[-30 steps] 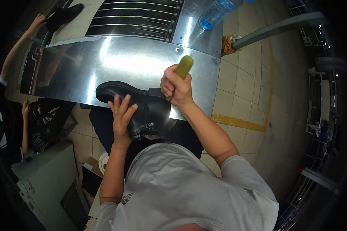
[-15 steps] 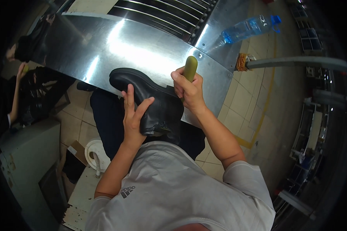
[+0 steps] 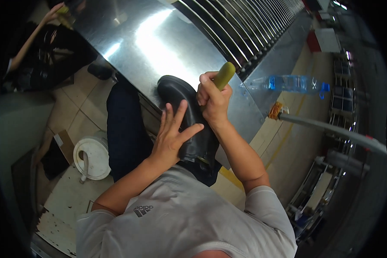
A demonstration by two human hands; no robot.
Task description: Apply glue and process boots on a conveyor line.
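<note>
A black leather boot [image 3: 194, 118] lies on its side, toe on the metal table's edge and shaft toward my body. My left hand [image 3: 170, 138] rests on the boot's upper with its fingers spread and stretched out. At the sole side, my right hand [image 3: 215, 98] is closed around a rounded olive-green handle [image 3: 225, 76] whose top sticks up past the thumb. What lies at the handle's lower end is hidden behind the fist and the boot.
The shiny metal table [image 3: 129, 38] adjoins a bed of rollers [image 3: 241, 30]. A clear blue-capped bottle [image 3: 294, 83] lies right. A grey pole [image 3: 331, 129] juts in at right. A white bucket [image 3: 99, 165] stands lower left. Another person's arm [image 3: 28, 47] shows far left.
The view has swung, shifting table, bottle and bucket in the picture. The boot now points more steeply away from me. My left hand stays on it, and the right keeps hold of the handle.
</note>
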